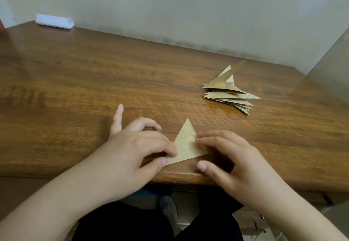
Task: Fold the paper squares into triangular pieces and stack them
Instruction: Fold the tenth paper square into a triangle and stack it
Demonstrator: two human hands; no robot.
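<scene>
1. Our left hand [132, 146] pinches the paper piece [186, 146] at its lower left corner, little finger raised.
2. Our right hand [232, 157] presses curled fingertips on its right side.
3. The piece lies at the table [75, 82] near edge.
4. The stack [229, 93] sits at two o'clock, bare wood between.
5. White paper bundle [54, 21] at eleven o'clock.

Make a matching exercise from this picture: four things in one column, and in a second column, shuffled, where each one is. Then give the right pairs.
Things
1. paper piece being folded
2. stack of folded triangles
3. white paper bundle
4. left hand

Places
A. far left corner of the table, by the wall
B. on the table, right of middle, beyond the hands
C. near the table's front edge, between both hands
D. on the left edge of the piece being folded

Pairs: 1-C, 2-B, 3-A, 4-D
</scene>
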